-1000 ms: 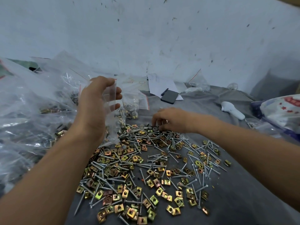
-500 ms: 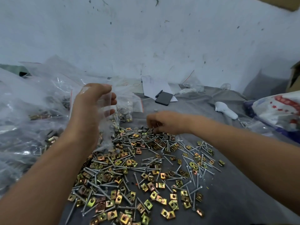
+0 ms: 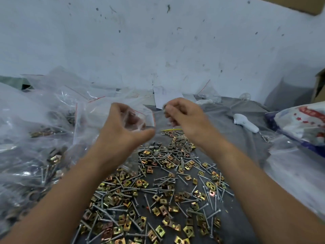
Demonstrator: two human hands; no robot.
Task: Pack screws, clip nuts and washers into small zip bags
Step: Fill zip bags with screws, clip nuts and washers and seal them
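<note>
Head camera — where are your hands relative to the pile?

— Both are raised above the far edge of the hardware pile of screws and clip nuts on the grey cloth. My left hand curls its fingers and thumb round the mouth of a small zip bag. My right hand sits just beside the bag's mouth, fingers curled in; something small seems pinched at the fingertips, but it is too blurred to name.

— Which way does the bag point?

— Its red-lined mouth faces my right hand, and its body hangs from my left palm toward the pile, long axis roughly upright.

— And the washers?

— The grey washers cluster at the pile's far edge, right below my right hand.

— Any room to move?

— Bare cloth lies right of the pile and beyond it, up to the wall. Left of the pile, a heap of filled clear bags presses close against it. Further right of the pile rest a white handheld object and a printed plastic bag.
</note>
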